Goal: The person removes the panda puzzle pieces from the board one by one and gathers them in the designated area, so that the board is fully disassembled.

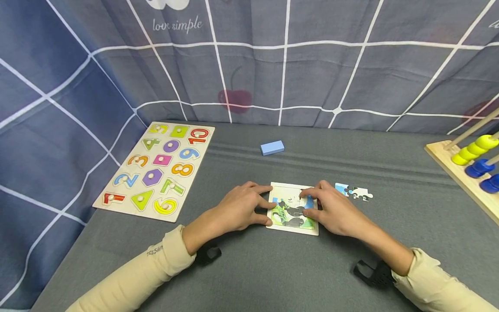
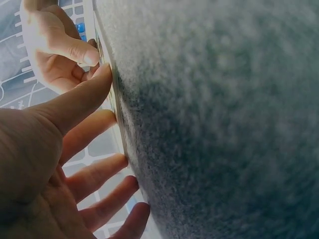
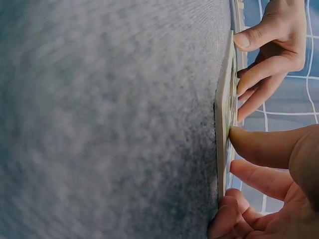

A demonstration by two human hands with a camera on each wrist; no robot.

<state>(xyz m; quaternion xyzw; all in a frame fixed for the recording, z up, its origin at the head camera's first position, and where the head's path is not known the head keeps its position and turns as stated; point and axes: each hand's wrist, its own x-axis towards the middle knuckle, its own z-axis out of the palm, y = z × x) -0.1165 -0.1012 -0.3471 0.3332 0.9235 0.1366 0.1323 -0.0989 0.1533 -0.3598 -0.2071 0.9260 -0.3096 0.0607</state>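
A small framed jigsaw puzzle (image 1: 295,230) with a panda picture lies flat on the grey table, between the two hands. My left hand (image 1: 242,207) rests against its left side, thumb and spread fingertips touching the frame's edge. From the right, my right hand (image 1: 336,211) reaches over the frame; thumb and index fingertip touch the puzzle's face, spread apart around a blue-and-white part. In the right wrist view the thumb (image 3: 259,147) looks fairly straight, and its other fingers curl beside the frame edge. Two loose jigsaw pieces (image 1: 360,193) lie just beyond the right hand.
A blue block (image 1: 272,148) lies behind the puzzle. At left is a wooden number-and-shape board (image 1: 142,176) with knobbed pieces. A wooden bead frame (image 1: 460,173) with yellow and blue beads stands at right. A grey checked curtain (image 1: 253,65) hangs behind the table.
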